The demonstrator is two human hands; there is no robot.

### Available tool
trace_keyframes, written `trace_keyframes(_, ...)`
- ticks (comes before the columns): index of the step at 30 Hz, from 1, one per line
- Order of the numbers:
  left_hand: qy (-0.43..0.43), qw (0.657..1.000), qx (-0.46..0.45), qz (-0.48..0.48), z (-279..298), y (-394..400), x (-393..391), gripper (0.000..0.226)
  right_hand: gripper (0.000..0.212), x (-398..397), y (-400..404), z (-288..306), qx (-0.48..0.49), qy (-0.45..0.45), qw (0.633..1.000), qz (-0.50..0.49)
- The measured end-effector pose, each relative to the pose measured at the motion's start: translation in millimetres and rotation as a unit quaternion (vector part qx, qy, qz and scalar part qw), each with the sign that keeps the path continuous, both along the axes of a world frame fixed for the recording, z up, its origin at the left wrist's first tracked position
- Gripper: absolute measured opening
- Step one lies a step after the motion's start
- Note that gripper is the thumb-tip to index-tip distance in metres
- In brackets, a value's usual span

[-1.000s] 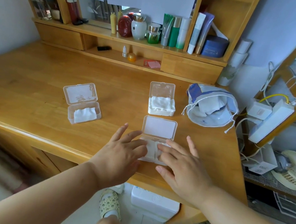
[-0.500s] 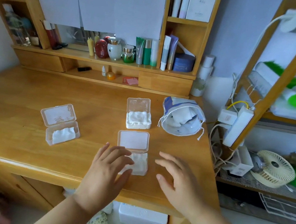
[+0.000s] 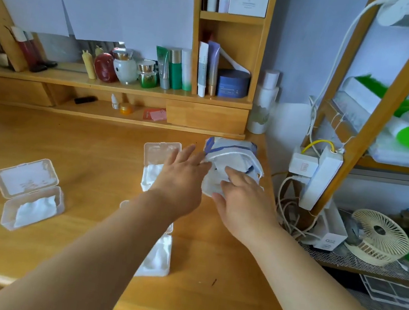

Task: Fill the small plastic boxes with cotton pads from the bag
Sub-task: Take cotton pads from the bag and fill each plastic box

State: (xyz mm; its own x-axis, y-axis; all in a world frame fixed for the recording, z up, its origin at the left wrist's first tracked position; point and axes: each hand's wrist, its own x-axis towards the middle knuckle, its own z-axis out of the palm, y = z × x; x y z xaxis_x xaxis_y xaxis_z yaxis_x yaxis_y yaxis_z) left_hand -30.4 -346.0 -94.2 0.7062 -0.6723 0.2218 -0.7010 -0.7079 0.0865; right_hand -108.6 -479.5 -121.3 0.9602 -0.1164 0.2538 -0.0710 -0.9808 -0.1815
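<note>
Both hands are out at the bag (image 3: 232, 156) on the far right of the desk (image 3: 90, 145). The left hand (image 3: 182, 175) has its fingers straight and slightly spread, the tips touching the bag's left edge. The right hand (image 3: 241, 201) lies over the bag's open mouth, fingers reaching in; whether they pinch a pad in there I cannot tell, the tips are hidden and blurred.

The bag is white with a blue band and a white drawstring rim, slumped on its side with the mouth towards the person.

Three boxes stand on the desk, all with lids open. The left box (image 3: 29, 191) sits well apart from the hands, near the desk's left side, with white pads crumpled inside. The far box (image 3: 159, 154) is just beside the bag, partly covered by the left wrist, white pads showing in it. The near box (image 3: 159, 255) lies under the left forearm, towards the front edge, also with pads inside.

At the back a shelf (image 3: 113, 87) carries bottles, tubes and jars. To the right, off the desk, a power strip (image 3: 321, 178) hangs on a wooden rack and a small fan (image 3: 379, 239) lies below
</note>
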Motion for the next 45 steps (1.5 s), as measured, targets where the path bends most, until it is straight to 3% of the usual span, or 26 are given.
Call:
trace_keyframes(4, 0.027, 0.999, -0.038, 0.006, -8, -3, 13, 0.062, 0.068, 20, 0, -4, -0.073, 0.074, 0.994, 0.023)
trace_keyframes(7, 0.04, 0.997, -0.061, -0.009, -10, -3, 9, 0.059, 0.066, 30, 4, -10, -0.096, 0.11, 0.989, 0.018)
trace_keyframes(10, 0.049, 0.997, -0.064, -0.011, -12, 0, 3, 0.055, 0.066, 31, 9, -12, -0.095, 0.083, 0.992, 0.011)
trace_keyframes(13, 0.057, 0.996, -0.072, 0.005, -12, 2, 0, 0.051, 0.051, 20, 7, -7, 0.052, -0.04, 0.998, -0.009)
trace_keyframes(17, 0.06, 0.996, -0.07, 0.01, -9, 0, -1, 0.043, 0.012, -8, 6, 2, 0.264, -0.182, 0.945, -0.06)
trace_keyframes(20, 0.056, 0.99, -0.125, -0.018, -3, 1, -8, 0.04, 0.018, -21, 9, 4, 0.462, -0.186, 0.858, -0.129)
trace_keyframes(23, 0.074, 0.956, -0.282, -0.02, 6, 13, -33, 0.028, 0.025, -30, 13, 14, 0.713, -0.156, 0.675, -0.112)
trace_keyframes(25, 0.151, 0.924, -0.351, 0.015, 13, 22, -56, 0.036, 0.034, -40, 18, 17, 0.809, -0.135, 0.567, -0.072)
trace_keyframes(26, 0.218, 0.904, -0.366, 0.036, 16, 26, -66, 0.041, 0.036, -46, 23, 18, 0.832, -0.123, 0.539, -0.054)
trace_keyframes(28, 0.351, 0.852, -0.383, 0.067, 18, 35, -83, 0.038, 0.037, -60, 34, 19, 0.851, -0.1, 0.515, -0.017)
trace_keyframes(30, 0.405, 0.801, -0.432, 0.086, 17, 45, -100, 0.019, 0.039, -74, 47, 21, 0.848, -0.075, 0.525, 0.006)
trace_keyframes(32, 0.384, 0.777, -0.491, 0.089, 15, 57, -116, 0.007, 0.041, -88, 58, 22, 0.834, -0.053, 0.549, 0.03)
trace_keyframes(36, 0.279, 0.787, -0.548, 0.054, 13, 76, -143, 0.021, 0.034, -112, 81, 27, 0.773, -0.04, 0.631, 0.057)
trace_keyframes(38, 0.21, 0.8, -0.56, 0.038, 13, 84, -153, 0.021, 0.033, -117, 92, 30, 0.761, -0.054, 0.644, 0.058)
trace_keyframes(42, 0.142, 0.795, -0.589, 0.039, 13, 95, -167, 0.018, 0.029, -122, 107, 39, 0.749, -0.056, 0.654, 0.084)
trace_keyframes(43, 0.149, 0.786, -0.597, 0.053, 13, 97, -169, 0.015, 0.026, -123, 110, 40, 0.731, -0.058, 0.673, 0.091)
trace_keyframes(45, 0.194, 0.757, -0.619, 0.08, 14, 101, -170, 0.011, 0.018, -127, 115, 43, 0.652, -0.076, 0.749, 0.097)
